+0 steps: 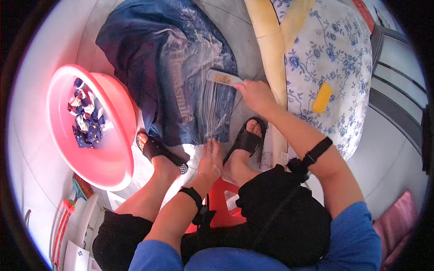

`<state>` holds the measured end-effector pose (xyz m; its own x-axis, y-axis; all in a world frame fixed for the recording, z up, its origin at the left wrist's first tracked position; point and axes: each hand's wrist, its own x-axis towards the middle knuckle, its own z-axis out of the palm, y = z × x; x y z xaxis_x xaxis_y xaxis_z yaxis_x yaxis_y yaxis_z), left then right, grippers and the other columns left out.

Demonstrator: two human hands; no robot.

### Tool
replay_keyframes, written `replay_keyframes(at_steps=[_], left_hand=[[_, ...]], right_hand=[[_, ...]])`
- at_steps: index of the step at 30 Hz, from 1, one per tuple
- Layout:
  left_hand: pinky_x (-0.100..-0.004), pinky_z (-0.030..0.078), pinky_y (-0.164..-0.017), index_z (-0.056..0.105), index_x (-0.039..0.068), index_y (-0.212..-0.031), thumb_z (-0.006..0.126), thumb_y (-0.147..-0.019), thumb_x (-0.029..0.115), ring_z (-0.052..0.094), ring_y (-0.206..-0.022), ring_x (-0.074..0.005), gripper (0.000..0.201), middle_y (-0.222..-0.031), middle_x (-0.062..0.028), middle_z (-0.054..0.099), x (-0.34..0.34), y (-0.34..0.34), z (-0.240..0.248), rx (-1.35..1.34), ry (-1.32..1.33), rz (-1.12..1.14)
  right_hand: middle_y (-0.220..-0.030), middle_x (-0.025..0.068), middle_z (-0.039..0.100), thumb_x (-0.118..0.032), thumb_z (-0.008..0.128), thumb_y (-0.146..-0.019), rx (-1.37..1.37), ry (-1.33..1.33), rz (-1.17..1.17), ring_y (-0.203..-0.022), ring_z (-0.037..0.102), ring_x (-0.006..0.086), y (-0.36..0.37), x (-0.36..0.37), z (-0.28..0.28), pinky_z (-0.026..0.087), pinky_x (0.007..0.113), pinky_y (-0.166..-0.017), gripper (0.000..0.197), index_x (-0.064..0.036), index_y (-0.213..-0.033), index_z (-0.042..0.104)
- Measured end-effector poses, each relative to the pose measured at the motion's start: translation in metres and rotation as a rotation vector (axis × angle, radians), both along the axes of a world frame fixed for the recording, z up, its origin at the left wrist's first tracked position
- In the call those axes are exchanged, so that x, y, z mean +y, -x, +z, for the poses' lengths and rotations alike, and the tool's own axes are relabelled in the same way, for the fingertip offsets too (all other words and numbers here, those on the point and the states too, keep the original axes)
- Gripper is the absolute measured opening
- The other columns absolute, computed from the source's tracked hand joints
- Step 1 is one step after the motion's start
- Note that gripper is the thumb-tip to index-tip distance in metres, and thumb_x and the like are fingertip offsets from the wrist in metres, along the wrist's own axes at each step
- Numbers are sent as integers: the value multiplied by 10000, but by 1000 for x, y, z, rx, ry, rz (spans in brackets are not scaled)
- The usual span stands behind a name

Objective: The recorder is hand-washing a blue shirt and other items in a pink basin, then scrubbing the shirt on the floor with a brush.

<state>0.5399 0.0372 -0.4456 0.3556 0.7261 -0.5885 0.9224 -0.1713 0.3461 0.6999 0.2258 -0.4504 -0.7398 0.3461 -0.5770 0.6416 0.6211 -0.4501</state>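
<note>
A wet dark-blue denim garment (135,58) is spread on the tiled floor in front of me, with whitish suds streaked over its right part and pale lettering down its middle. My right hand (257,95) is closed round the handle of a scrubbing brush (222,78), whose head rests on the sudsy denim; its bristles are hidden underneath. At the garment's near edge, my left hand (209,160) has its fingers together on the hem, holding it. My feet in black sandals (251,141) stand beside the near edge.
On the left, a tilted pink basin (56,117) holds a bunched navy and white patterned cloth (88,119). To the right lies a yellow bar (322,98) on a white, blue-flowered surface (334,58) with a pale yellow edge (271,54). Beneath me is a red stool (219,203).
</note>
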Motion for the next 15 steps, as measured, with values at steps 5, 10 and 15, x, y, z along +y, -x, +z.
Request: replay_keyframes(at_steps=[5,10,15], left_hand=[[-454,281,-1154,386,-123,-1383,455,-881,139,328,-1374,-428,571,-1464,-274,333,-15,-5,-4,68,96,-7],[-456,272,-1158,347,-130,-1409,453,-891,161,309,-1389,-436,603,-1488,-301,295,-14,-10,3,38,57,64],[-461,279,-1155,317,-145,-1416,454,-899,170,309,-1393,-447,621,-1498,-348,255,-13,-16,1,71,95,42]], right_hand=[[-788,137,692,-270,532,-932,-1,-31,-166,-732,698,351,11,16,7,558,497,-644,224,-129,-1002,691],[-819,181,695,-256,505,-944,-167,94,-396,-741,693,374,31,62,24,561,498,-645,239,-116,-977,696],[-764,186,696,-291,506,-951,-139,130,29,-735,702,366,24,4,10,563,512,-646,280,-80,-951,691]])
